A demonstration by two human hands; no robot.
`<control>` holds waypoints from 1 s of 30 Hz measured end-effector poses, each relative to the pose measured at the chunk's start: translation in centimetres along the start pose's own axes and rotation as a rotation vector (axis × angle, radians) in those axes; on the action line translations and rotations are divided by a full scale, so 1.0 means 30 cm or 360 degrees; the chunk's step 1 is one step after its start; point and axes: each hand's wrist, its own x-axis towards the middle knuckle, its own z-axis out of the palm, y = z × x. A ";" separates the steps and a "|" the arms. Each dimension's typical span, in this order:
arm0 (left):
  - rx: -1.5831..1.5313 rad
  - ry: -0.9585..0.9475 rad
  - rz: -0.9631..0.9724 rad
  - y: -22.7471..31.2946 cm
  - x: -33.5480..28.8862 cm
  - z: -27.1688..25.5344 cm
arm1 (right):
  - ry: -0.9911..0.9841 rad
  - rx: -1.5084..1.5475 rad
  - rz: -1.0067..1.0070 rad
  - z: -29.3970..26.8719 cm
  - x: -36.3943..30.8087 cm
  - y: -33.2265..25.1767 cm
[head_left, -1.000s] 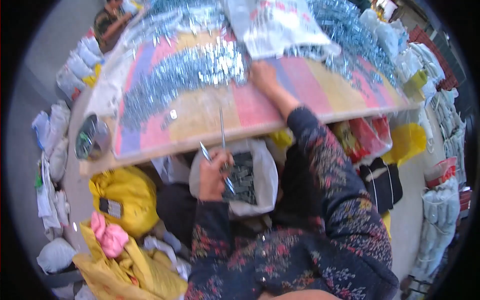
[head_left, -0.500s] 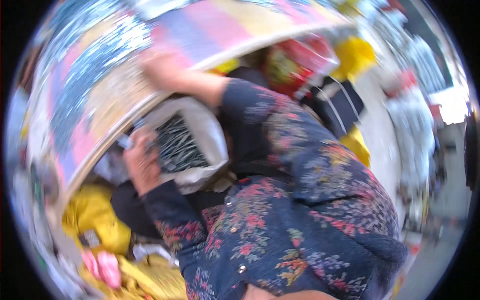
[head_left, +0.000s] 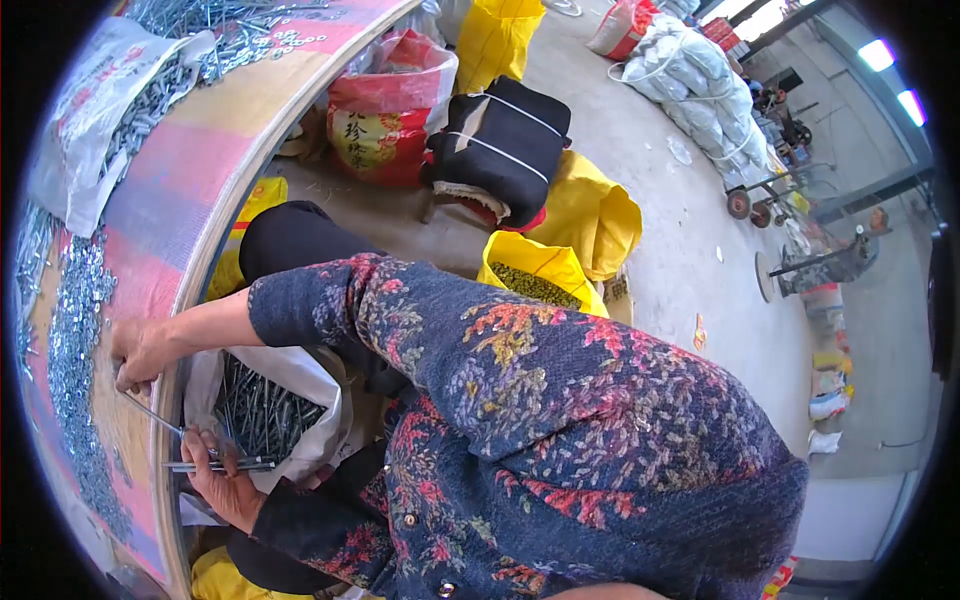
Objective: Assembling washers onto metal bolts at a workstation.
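My left hand is closed around a few long, thin metal rods, probably bolts, at the table's edge. Another slender metal rod slants from it up to my right hand, whose curled fingertips meet its far end over the tabletop. Whatever small part those fingertips may also pinch is hidden. Beside my right hand lies a long heap of small shiny metal pieces. Below my forearm stands an open white sack filled with long dark metal rods.
The table has a striped cover and a raised wooden edge. On it, a white bag spills metal parts. A red-and-white sack, a black strapped bundle and a yellow bag of small greenish parts stand on the floor. Farther off is a hand cart.
My view has swung to the right, so the table now lies along the left. My right hand has come nearer my left, and a rod now spans between them.
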 end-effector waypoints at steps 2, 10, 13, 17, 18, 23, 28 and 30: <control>-0.0096 -0.0049 0.0011 -0.015 0.014 -0.035 | -0.0046 0.0151 0.0015 -0.009 -0.005 -0.010; -0.0135 0.0027 0.0019 -0.006 -0.023 -0.033 | -0.0123 0.0227 -0.0075 -0.024 -0.017 -0.039; -0.0174 -0.0077 -0.0052 -0.033 0.001 0.097 | -0.0182 0.0208 0.0074 -0.143 -0.045 -0.069; -0.0185 -0.0084 -0.0024 0.011 -0.042 -0.002 | -0.0402 -0.0041 0.0018 -0.095 -0.020 -0.181; -0.0053 0.0017 0.0011 0.022 -0.040 0.007 | -0.0419 -0.0259 -0.0006 -0.080 -0.003 -0.202; 0.0152 0.0244 0.0064 0.013 -0.036 0.033 | -0.0135 -0.0492 0.0212 -0.035 -0.024 -0.114; 0.0072 0.0057 0.0038 0.024 -0.034 0.033 | -0.0328 -0.0289 -0.0087 -0.095 -0.030 -0.156; -0.0104 -0.0012 0.0030 0.023 -0.043 0.039 | -0.0408 -0.0507 -0.0043 -0.097 -0.023 -0.180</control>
